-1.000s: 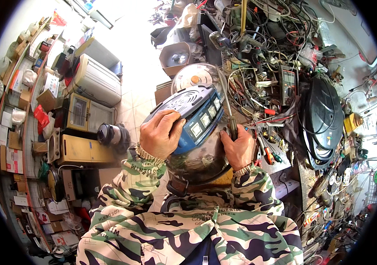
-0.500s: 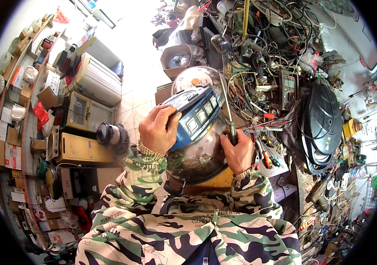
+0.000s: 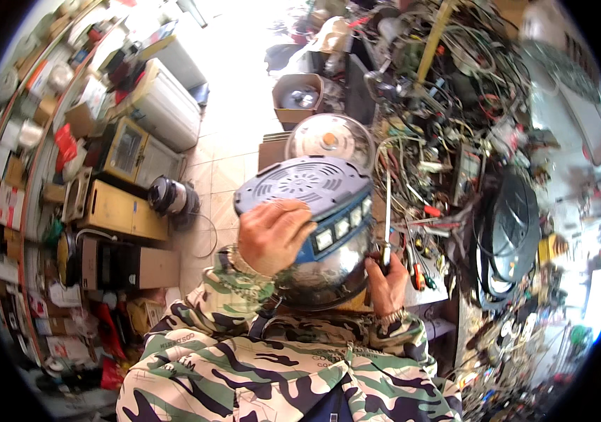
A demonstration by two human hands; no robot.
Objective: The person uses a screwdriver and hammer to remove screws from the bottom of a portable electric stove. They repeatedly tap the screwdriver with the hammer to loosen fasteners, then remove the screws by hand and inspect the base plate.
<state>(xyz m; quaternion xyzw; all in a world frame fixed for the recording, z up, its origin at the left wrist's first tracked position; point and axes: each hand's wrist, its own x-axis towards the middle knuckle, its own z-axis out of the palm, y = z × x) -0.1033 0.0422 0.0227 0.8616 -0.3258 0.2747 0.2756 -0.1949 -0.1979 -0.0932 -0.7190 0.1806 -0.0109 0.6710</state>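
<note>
An electric cooking pot stands tilted in front of me, with a shiny rounded metal body (image 3: 339, 271), a blue control band with square buttons (image 3: 342, 226) and a grey vented bottom plate (image 3: 300, 184) facing up. My left hand (image 3: 272, 235) is closed on the near left edge of the bottom plate, fingers on top; its thumb is partly hidden. At the pot's right side my right hand (image 3: 387, 285) holds a long screwdriver (image 3: 388, 204) by the handle, its shaft pointing away from me. Just beyond the pot lies a round glass lid (image 3: 330, 141) with an orange-brown knob.
Tangled cables and tools (image 3: 434, 91) heap the bench at the right. A large black lidded appliance (image 3: 508, 235) stands there too. On the left are crammed shelves (image 3: 26, 169), a yellow cabinet (image 3: 121, 204) and a black canister-shaped appliance (image 3: 174, 197) on the floor. An open cardboard box (image 3: 297, 98) sits beyond the lid.
The pot has tipped so that its vented bottom plate now faces up more and the button band shows less. My left hand stays on the plate's edge; the screwdriver remains in my right hand, more upright.
</note>
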